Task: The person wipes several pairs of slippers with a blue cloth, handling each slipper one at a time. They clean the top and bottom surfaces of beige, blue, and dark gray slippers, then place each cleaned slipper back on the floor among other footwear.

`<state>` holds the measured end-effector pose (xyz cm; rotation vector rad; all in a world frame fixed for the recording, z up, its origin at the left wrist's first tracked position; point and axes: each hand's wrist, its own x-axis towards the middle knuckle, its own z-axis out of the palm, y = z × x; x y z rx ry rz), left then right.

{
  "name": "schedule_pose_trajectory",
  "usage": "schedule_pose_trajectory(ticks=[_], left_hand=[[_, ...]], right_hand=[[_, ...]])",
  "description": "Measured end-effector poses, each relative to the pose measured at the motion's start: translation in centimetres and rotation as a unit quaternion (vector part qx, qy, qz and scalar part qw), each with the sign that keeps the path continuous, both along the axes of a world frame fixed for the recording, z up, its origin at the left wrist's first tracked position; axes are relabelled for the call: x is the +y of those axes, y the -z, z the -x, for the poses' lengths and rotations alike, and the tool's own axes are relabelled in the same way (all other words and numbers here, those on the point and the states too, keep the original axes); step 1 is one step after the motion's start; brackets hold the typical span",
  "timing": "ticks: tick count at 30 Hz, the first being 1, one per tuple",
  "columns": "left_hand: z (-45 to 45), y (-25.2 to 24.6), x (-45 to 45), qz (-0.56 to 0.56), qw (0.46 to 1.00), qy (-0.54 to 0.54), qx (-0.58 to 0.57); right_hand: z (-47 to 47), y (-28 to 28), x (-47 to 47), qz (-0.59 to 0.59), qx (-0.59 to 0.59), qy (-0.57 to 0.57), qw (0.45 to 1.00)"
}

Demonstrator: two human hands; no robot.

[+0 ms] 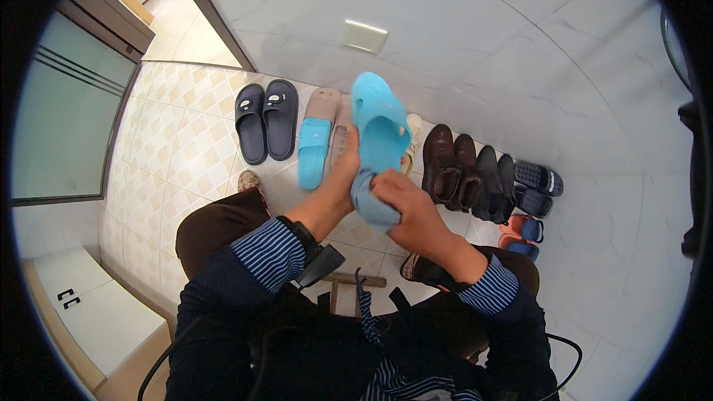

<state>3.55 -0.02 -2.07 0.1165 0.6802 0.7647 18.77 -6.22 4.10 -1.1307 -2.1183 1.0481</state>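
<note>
A light blue plastic slipper [381,136] is held up in front of me, its toe towards the wall. My left hand [338,181] grips its left side. Bunched in my right hand [415,213] is a grey-blue cloth [370,206], pressed against the slipper's heel end and covering it. The fingertips of my left hand are mostly hidden behind the slipper. Below and to the left, another light blue slipper [313,161] stands on the tiles, with a beige slipper part [325,99] showing beyond it.
Along the wall [473,61] stand dark grey slippers [280,122], brown leather shoes [443,161], black shoes [490,184], dark slippers [537,178] and orange-and-blue slippers [523,228]. A pale shoe [414,128] is partly hidden. A wooden stool [356,279] shows between my legs. White cabinet doors [100,312] are at left.
</note>
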Motion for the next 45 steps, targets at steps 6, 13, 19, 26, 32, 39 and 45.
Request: schedule_pose_trajectory(ticks=[6, 13, 19, 26, 32, 39, 45], left_hand=[[0.9, -0.7, 0.8, -0.002, 1.0, 0.0, 0.024], [-0.4, -1.0, -0.2, -0.003, 0.998, 0.047, 0.029], [1.0, 0.0, 0.9, -0.031, 0.997, 0.063, 0.041], [0.3, -0.7, -2.2, -0.062, 0.974, 0.213, 0.045], [-0.1, -0.3, -3.5, -0.046, 0.974, 0.221, 0.03], [1.3, -0.8, -2.6, -0.028, 0.991, 0.127, 0.009], [0.0, -0.3, -3.8, -0.034, 0.975, 0.214, 0.043]], right_hand=[[-4.5, -2.6, 2.6, -0.019, -0.052, -0.031, 0.998], [-1.3, -0.6, 2.1, -0.038, -0.087, 0.041, 0.995], [-4.0, -2.4, 0.5, 0.103, -0.031, -0.112, 0.988], [-7.4, -3.9, 5.4, 0.061, 0.094, 0.335, 0.936], [-4.9, -1.4, 3.3, -0.071, -0.101, 0.087, 0.989], [-9.5, -1.8, 4.8, 0.068, -0.276, 0.237, 0.929], [-4.3, -1.1, 4.0, -0.137, -0.052, 0.188, 0.971]])
